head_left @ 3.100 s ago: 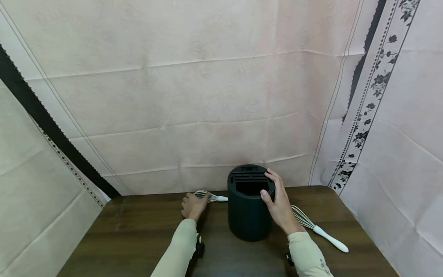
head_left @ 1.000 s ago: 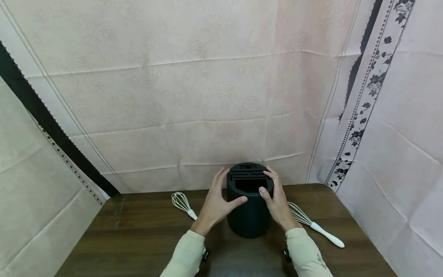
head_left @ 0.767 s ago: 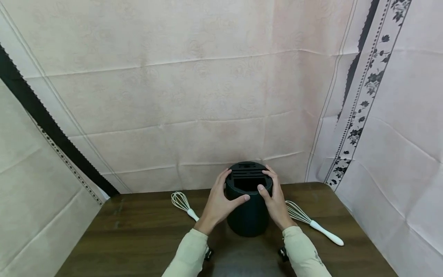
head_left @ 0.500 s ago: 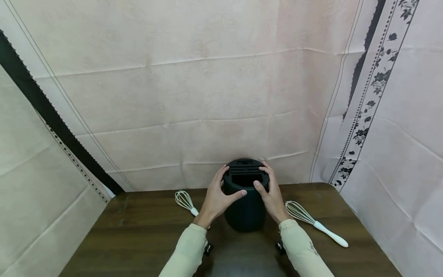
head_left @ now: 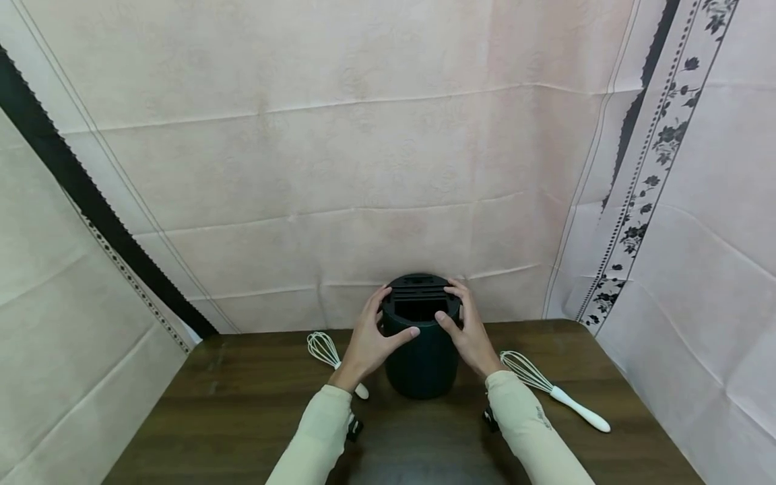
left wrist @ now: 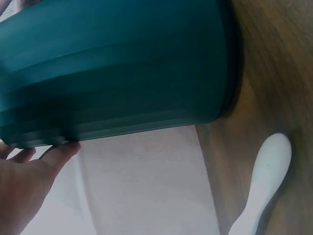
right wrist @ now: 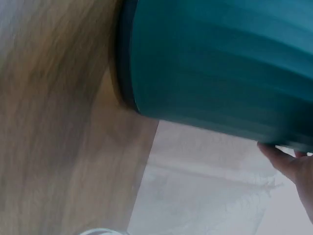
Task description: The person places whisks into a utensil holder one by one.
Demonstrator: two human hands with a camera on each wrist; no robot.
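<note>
A dark green round utensil holder [head_left: 421,367] with a slotted black top stands upright at the back of the table. My left hand [head_left: 368,343] holds its left side near the rim, thumb across the front. My right hand [head_left: 469,340] grips the opposite side, fingers at the top edge and thumb by the front rim. Both wrist views show the holder's smooth green wall [left wrist: 122,73] filling much of the frame, with fingertips against it. A white-handled whisk [head_left: 323,348] lies behind my left wrist, partly hidden. Another whisk [head_left: 580,409] lies right of my right forearm.
The brown wooden table [head_left: 242,417] ends close behind the holder. A pale cloth [head_left: 364,168] hangs at the back, with more cloth on both sides; the right one has a dark floral border [head_left: 636,232].
My left hand has left the left whisk, which now lies slanted with its handle towards me, and has taken hold of the holder. Both hands have since shifted the holder slightly left and back.
</note>
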